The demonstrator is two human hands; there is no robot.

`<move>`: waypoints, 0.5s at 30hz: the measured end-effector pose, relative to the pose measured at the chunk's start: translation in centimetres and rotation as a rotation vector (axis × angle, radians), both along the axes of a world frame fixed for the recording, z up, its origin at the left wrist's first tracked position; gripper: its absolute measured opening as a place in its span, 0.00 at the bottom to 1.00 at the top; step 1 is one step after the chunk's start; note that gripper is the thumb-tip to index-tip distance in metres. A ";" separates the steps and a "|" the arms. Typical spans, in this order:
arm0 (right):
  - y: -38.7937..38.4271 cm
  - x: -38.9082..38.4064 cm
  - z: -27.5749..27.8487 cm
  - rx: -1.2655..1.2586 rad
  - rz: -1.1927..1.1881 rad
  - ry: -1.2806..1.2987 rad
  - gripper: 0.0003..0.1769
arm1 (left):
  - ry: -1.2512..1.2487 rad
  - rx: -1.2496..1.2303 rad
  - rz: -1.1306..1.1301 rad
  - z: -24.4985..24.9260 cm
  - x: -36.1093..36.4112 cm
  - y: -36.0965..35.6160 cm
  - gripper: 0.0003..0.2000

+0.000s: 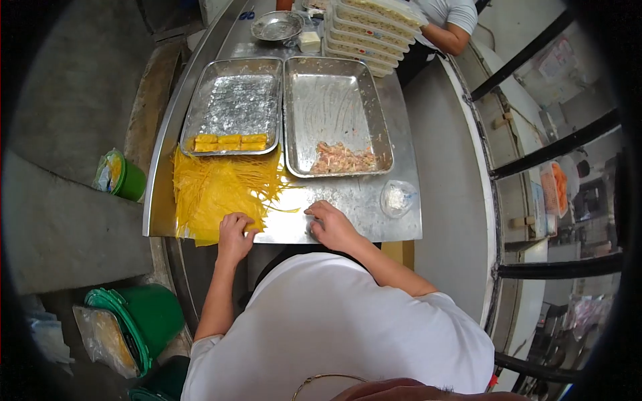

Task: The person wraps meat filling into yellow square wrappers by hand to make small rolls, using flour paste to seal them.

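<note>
While the left hand (234,235) pinches yellow net sheets (212,186), the right hand (332,226) rests empty on the table (351,200).

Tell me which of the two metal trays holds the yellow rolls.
The left tray, just above the yellow lacy sheet: a row of rolls lines its near edge. The right tray holds only a pinkish heap.

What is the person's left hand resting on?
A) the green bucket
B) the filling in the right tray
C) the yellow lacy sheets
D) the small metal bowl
C: the left hand lies on the yellow lacy sheets at the near table edge, while the right hand rests on the bare steel table.
</note>
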State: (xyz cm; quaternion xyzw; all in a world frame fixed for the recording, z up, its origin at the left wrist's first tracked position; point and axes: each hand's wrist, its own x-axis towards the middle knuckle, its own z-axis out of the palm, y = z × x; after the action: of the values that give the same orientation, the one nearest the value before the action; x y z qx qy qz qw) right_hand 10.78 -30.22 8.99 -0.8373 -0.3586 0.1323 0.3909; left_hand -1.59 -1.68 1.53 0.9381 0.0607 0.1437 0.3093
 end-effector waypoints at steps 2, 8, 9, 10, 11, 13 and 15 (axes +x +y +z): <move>0.1 -0.1 0.3 -0.026 0.006 0.012 0.19 | 0.003 0.025 -0.003 0.8 0.0 -0.3 0.10; 0.0 -1.1 0.3 -0.008 -0.007 0.011 0.18 | -0.003 0.071 -0.038 -0.7 0.5 0.4 0.07; -0.1 -1.3 0.2 -0.005 -0.014 0.006 0.18 | -0.011 0.067 -0.043 -0.6 0.6 0.4 0.06; -0.4 -1.7 0.1 -0.014 -0.023 0.026 0.18 | -0.010 0.071 -0.052 -0.6 0.4 0.3 0.06; -0.4 -1.7 0.0 -0.019 -0.028 0.036 0.18 | -0.022 0.050 -0.039 -0.4 0.6 0.2 0.05; -0.4 -1.9 0.2 -0.012 -0.030 0.043 0.19 | -0.040 0.036 -0.026 0.0 0.9 0.4 0.04; -0.3 -1.9 0.1 -0.009 -0.026 0.032 0.19 | -0.090 -0.011 -0.009 0.0 1.0 0.4 0.02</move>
State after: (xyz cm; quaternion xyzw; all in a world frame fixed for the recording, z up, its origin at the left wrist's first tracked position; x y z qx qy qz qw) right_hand 8.92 -30.56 9.06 -0.8414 -0.3408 0.1421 0.3947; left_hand -0.55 -1.26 1.56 0.9292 0.0434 0.1842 0.3173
